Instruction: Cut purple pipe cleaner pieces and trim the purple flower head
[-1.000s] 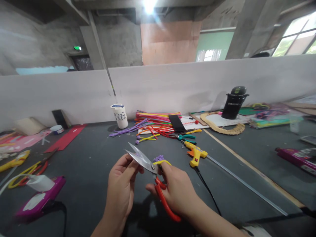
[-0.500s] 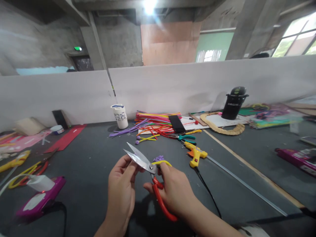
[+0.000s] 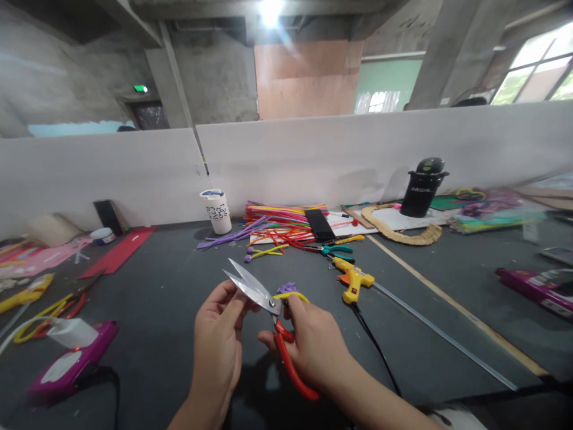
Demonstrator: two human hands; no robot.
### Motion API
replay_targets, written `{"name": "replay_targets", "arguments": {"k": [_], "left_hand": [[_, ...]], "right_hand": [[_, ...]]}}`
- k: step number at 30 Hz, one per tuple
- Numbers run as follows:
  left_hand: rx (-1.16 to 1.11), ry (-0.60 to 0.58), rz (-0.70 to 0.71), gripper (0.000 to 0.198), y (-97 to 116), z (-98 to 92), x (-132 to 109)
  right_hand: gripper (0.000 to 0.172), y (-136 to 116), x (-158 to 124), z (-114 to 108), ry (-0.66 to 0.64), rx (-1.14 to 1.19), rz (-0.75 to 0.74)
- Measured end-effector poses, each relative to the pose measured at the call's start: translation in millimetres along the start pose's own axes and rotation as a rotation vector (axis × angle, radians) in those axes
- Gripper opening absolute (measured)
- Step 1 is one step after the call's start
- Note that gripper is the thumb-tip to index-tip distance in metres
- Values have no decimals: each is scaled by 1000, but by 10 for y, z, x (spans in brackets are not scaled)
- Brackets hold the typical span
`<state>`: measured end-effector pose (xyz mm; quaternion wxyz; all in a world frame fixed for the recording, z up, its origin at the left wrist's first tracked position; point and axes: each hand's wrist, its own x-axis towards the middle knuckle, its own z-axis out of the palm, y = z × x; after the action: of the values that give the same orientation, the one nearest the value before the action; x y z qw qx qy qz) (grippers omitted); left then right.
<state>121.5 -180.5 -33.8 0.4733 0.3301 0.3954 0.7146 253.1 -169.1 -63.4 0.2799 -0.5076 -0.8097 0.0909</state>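
Two hands worked one pair of scissors (image 3: 268,313) over a dark worktop (image 3: 156,310). The right hand (image 3: 313,352) was clenched around the red handles, so the scissors lay partly in its grip, with the two open blades pointing away towards the left hand (image 3: 219,340). That hand's fingertips met the blades from below; whether it gripped them could not be told. One yellow pipe-cleaner loop (image 3: 290,293) with a purple tuft showed just beyond the right thumb, at the scissors' pivot. One yellow glue gun (image 3: 353,280) lay near the right hand, on its outer side. Two containers stood well beyond the hands: a white cup (image 3: 216,210), its contents hidden, and a lidded black tub (image 3: 423,188). One heap of coloured pipe cleaners (image 3: 282,218) lay between them.
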Motion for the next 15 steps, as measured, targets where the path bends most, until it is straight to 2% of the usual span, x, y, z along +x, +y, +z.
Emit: {"name": "replay_targets", "arguments": {"k": [15], "left_hand": [[-4,-4,-2,4,3,-9,12]], "right_hand": [[41,-12,3,-29,-18,3,19]]}}
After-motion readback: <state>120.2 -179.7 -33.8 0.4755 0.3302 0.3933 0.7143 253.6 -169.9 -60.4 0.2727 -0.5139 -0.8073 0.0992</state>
